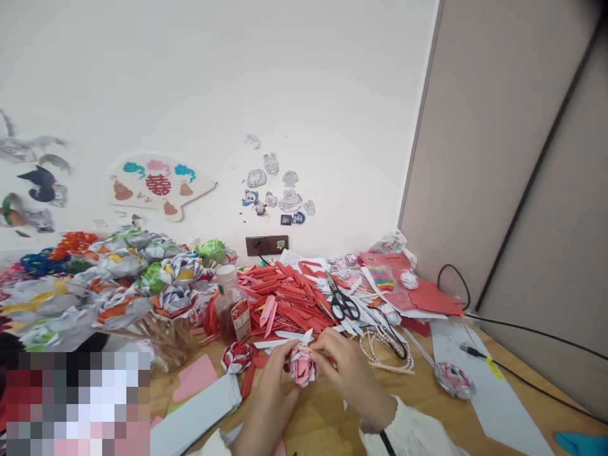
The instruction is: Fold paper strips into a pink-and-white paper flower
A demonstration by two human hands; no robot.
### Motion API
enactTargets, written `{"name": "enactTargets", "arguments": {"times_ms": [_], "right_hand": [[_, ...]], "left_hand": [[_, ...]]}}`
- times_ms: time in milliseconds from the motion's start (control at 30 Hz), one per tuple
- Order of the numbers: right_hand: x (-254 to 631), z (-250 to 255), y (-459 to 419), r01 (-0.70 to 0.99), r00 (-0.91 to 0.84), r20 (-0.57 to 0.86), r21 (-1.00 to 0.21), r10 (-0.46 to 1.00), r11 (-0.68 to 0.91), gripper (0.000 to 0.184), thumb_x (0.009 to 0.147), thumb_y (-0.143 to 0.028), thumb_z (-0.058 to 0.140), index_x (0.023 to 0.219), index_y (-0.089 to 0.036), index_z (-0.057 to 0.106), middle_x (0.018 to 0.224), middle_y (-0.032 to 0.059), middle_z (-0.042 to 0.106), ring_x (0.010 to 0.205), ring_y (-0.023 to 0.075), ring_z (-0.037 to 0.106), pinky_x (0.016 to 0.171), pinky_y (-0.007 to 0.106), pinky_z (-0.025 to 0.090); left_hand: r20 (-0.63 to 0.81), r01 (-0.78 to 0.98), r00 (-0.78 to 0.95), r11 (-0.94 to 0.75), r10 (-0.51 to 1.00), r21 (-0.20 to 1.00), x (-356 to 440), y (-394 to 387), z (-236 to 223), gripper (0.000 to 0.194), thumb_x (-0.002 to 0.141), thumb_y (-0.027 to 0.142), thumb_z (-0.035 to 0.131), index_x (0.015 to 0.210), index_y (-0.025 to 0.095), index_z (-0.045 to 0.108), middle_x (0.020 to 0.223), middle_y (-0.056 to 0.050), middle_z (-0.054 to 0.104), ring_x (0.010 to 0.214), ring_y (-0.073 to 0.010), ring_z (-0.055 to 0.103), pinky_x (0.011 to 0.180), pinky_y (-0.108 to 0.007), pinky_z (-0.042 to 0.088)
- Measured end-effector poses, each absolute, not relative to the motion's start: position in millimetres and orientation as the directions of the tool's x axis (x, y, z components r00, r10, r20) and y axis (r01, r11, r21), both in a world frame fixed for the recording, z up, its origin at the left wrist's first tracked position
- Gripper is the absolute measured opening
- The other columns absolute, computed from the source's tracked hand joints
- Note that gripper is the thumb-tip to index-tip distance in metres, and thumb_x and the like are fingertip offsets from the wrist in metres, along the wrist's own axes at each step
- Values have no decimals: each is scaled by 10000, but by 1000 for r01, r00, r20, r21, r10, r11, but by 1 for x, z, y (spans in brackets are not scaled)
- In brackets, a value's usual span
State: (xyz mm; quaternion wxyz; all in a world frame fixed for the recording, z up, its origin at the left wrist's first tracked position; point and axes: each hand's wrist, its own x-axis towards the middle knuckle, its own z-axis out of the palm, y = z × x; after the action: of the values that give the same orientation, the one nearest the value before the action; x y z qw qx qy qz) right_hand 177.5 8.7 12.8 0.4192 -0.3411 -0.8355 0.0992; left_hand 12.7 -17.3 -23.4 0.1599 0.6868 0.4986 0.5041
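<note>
A pink and white paper flower [303, 369] is held above the wooden table in my left hand [275, 380], its fingers closed around the flower's left side. My right hand [344, 367] is pinched at the upper right of the flower, on what looks like a thin tan stick [317, 352]. Its exact grip is partly hidden by the fingers. Just behind the flower lie white folded paper strips [273, 343]. To the left of my left hand sits a red and white paper flower [237, 356].
Red folded paper strips [289, 297] are heaped behind, with black scissors [342, 304] and a bottle of dark liquid [230, 307] beside them. Finished paper flowers [137, 272] crowd the left. A pearl string [387, 349], another pink flower [455, 380] and a cable [517, 380] lie right.
</note>
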Motion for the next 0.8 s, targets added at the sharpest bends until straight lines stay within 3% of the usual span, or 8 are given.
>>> {"name": "enactTargets", "arguments": {"times_ms": [333,500,667,800], "right_hand": [[180,16,7,579,-440,564,-417,699,701,162,914,-263,494,793,-199,580,711,-24,636,651,123,596,594,209,355],[181,16,8,613,-514,575,-273,637,741,182,947,-249,411,911,-202,583,716,-12,656,658,134,612,583,222,340],[182,12,11,631,-583,615,-68,530,773,271,961,-225,352,881,-194,609,733,15,653,660,152,613,563,249,324],[183,11,12,653,-596,592,-37,543,756,235,955,-234,393,859,-198,604,730,2,652,658,151,614,552,253,318]], "left_hand": [[499,540,101,-468,861,699,9,-18,-21,550,655,12,463,1163,218,510,1137,-72,620,1065,-211,574,923,-381,459],[480,530,101,-455,872,715,9,-21,-17,570,648,4,449,1172,221,504,1167,-70,609,1098,-208,558,942,-370,444],[490,552,95,-456,867,699,9,-20,-17,561,623,-6,444,1137,200,533,1114,-75,632,1046,-216,584,917,-379,457],[500,570,113,-468,858,675,8,-19,-20,540,657,13,449,1153,212,527,1133,-79,629,1061,-220,580,912,-381,459]]}}
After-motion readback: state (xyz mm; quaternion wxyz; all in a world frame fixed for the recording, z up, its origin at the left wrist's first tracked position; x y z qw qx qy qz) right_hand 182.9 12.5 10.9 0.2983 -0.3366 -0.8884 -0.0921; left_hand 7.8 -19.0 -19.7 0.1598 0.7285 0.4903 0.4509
